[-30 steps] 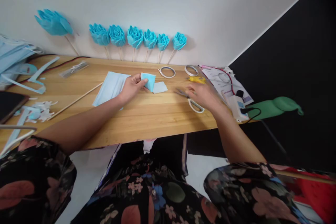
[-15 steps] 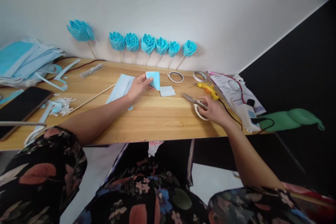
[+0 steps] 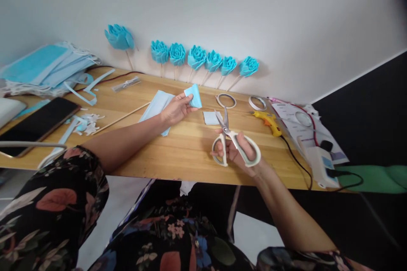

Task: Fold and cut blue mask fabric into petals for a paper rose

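My left hand [image 3: 178,109] pinches a small blue piece of face mask fabric [image 3: 194,95] above the table. In my right hand [image 3: 237,152] is a pair of scissors [image 3: 225,129] with white handles, fingers through the loops and blades parted, pointing away from me. Under the blade tips a pale cut piece of fabric [image 3: 210,117] lies on the wood. A light blue mask sheet [image 3: 159,103] is partly covered by my left hand and forearm.
Several blue fabric flowers [image 3: 196,57] on sticks lean against the wall. Tape rolls [image 3: 257,103], a yellow glue gun [image 3: 269,123] and a white power strip [image 3: 322,167] are at right. Stacked masks [image 3: 47,67], a phone [image 3: 41,123], a thin stick [image 3: 122,117] and scraps [image 3: 89,123] are at left.
My right hand has turned the scissors upright and opened their blades, bringing them nearer to the cut piece. My left hand still holds its fabric, now slightly tilted. The view has shifted.
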Available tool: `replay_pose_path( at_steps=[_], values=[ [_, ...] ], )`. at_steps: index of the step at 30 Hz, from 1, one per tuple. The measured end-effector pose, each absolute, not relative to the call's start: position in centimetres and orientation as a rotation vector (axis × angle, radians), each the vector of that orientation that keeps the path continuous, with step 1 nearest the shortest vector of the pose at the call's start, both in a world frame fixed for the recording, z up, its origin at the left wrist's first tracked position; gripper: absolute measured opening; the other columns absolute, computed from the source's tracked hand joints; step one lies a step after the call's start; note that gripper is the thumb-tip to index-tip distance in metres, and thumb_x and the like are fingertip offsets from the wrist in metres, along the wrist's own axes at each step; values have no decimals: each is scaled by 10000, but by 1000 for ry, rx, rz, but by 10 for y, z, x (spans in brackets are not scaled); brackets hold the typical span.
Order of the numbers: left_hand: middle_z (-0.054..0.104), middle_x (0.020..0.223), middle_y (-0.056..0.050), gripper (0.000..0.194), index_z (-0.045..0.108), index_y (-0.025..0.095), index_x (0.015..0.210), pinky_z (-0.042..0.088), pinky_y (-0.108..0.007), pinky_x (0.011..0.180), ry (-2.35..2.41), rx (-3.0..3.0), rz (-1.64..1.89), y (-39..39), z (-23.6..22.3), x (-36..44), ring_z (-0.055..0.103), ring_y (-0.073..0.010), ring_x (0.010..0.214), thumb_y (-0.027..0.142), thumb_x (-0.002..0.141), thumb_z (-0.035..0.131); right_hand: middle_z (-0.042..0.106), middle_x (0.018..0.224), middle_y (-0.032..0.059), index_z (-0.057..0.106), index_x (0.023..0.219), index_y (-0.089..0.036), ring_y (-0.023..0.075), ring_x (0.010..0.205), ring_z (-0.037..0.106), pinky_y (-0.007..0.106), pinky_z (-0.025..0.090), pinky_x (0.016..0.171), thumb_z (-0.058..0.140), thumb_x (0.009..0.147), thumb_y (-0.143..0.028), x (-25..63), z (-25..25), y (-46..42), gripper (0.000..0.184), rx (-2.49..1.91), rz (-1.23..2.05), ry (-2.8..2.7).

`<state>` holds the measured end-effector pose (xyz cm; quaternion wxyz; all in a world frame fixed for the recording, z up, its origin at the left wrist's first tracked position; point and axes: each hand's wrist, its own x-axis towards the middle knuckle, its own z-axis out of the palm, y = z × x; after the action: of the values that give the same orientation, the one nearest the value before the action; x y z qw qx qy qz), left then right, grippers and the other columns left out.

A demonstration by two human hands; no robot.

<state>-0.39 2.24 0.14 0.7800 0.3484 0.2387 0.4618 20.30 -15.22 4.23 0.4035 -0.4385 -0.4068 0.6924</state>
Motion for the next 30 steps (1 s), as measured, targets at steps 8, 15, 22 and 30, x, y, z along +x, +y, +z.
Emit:
replay_pose_path(
  at_steps=[8,15,22,30],
  values=[
    [772,798,-6,38,670,159,955,618,-193,673,520,715,995,22,0,-3,727,-97,669,189,932,679,662,812,15,666,1183,-239,148,649,614,429,593,838,660,831,-692,194,42,-141,573,-1089,1810,-1037],
    [769,782,-5,158,687,160,949,631,-223,715,555,673,972,18,6,-3,727,-104,667,119,989,540,664,817,6,659,1195,-241,140,659,625,397,592,810,671,831,-683,189,37,-134,572,-1078,1830,-1033],
    [748,752,4,50,662,157,917,613,-196,658,517,676,969,18,4,-2,715,-95,650,160,956,631,667,803,0,664,1156,-237,137,648,632,399,600,819,694,819,-669,184,38,-126,548,-1080,1820,-1029],
    [756,843,-30,101,658,139,930,597,-206,679,506,689,958,17,4,-2,725,-109,727,121,974,570,678,814,-8,677,1127,-244,126,659,637,395,594,875,734,796,-653,171,37,-111,529,-1014,1832,-991]
  ],
)
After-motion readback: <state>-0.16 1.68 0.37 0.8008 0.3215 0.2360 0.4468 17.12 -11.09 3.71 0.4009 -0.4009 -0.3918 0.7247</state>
